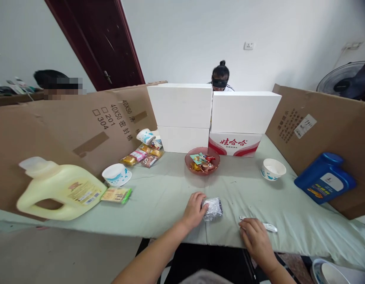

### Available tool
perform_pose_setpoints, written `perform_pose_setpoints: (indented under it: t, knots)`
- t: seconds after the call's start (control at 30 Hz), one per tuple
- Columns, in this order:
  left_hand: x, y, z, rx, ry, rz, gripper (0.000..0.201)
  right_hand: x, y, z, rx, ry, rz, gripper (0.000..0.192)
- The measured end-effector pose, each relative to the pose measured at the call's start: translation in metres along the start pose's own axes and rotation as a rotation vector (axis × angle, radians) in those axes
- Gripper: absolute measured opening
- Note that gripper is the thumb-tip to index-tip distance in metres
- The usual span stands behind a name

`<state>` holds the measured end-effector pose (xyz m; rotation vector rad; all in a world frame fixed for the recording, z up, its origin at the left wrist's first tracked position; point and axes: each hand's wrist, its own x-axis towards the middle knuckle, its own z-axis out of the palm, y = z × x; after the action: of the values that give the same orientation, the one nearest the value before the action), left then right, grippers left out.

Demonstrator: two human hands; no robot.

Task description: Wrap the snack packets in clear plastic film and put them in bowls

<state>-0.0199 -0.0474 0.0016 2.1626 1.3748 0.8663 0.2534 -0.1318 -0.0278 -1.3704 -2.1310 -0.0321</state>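
Observation:
My left hand [194, 211] rests on the pale green tablecloth [158, 197] and touches the left edge of a small silvery foil packet [213, 209]. Whether its fingers grip the packet is unclear. My right hand [255, 236] lies near the table's front edge, fingers curled over a thin white object [269, 227] that sticks out to its right. Just beyond both hands stands a red translucent bowl [202, 162] holding several wrapped snacks.
A yellow detergent jug [59, 189] lies at the left, a blue jug [324, 177] at the right. Two white paper bowls [116, 174] [272, 169], a tipped cup [145, 136], loose snack packets [142, 154] and white boxes [212, 114] stand behind. Cardboard walls enclose the table. Two people sit beyond them.

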Motion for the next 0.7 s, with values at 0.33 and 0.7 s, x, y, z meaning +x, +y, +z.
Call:
perform_pose_setpoints:
  t: [0.33, 0.7]
  knots:
    - [-0.048, 0.002, 0.022, 0.228, 0.169, 0.211, 0.037, 0.0, 0.047, -0.01, -0.064, -0.074, 0.163, 0.028]
    - [-0.046, -0.003, 0.024, 0.172, 0.222, 0.304, 0.048, 0.052, -0.035, 0.015, 0.086, -0.262, 0.101, 0.032]
